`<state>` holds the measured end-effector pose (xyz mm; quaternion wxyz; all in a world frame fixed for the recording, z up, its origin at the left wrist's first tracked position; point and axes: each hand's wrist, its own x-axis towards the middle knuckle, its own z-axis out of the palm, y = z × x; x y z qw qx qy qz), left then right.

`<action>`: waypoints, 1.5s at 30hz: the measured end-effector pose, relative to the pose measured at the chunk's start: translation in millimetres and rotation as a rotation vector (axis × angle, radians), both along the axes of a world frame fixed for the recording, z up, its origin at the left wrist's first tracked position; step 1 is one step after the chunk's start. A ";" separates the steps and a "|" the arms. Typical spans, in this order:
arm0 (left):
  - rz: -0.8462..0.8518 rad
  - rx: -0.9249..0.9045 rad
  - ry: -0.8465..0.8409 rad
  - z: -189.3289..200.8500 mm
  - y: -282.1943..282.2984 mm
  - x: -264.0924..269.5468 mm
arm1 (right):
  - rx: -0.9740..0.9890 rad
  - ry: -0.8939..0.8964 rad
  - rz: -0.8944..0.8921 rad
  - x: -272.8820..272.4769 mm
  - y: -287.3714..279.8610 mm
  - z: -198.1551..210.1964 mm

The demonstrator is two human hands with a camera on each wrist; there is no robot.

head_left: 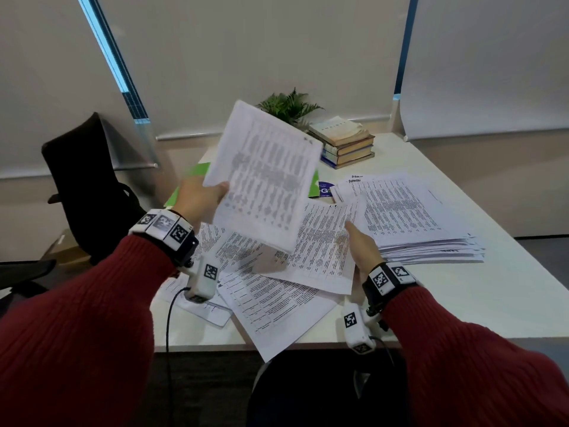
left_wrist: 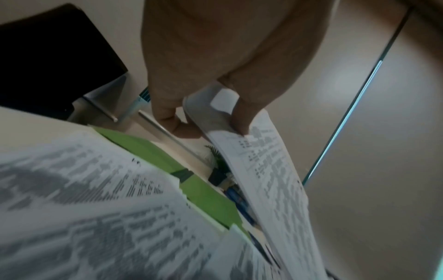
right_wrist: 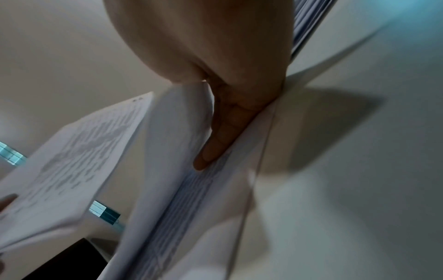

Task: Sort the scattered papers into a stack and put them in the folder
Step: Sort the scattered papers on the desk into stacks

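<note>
Left hand [head_left: 200, 198] pinching a printed-table sheaf [head_left: 264, 177] aloft, right hand [head_left: 365, 246] flat, fingers straight, on scattered papers [head_left: 277, 297] overhanging the desk edge [head_left: 480, 322], green folder [head_left: 197, 172] behind.

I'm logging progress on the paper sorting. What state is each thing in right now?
left hand: grips lifted sheets
lifted sheets: in the air, tilted
right hand: fingers straight, against a raised sheet's edge
loose papers: scattered, overlapping
paper pile: uneven, on table
green folder: lying flat, partly covered
books: stacked, closed
</note>
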<state>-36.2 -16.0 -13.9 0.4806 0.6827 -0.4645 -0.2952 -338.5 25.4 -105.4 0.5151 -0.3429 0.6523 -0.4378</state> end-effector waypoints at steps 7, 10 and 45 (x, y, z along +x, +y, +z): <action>-0.256 0.256 -0.168 -59.2 21.6 -57.1 | -0.041 -0.038 0.021 -0.5 3.2 -0.7; -0.339 0.327 -0.231 -75.2 27.5 -63.6 | -0.144 0.053 0.063 -1.1 -2.0 -19.6; -0.331 0.253 -0.188 -64.2 36.5 -10.9 | -0.039 0.080 0.100 4.3 -2.3 -6.8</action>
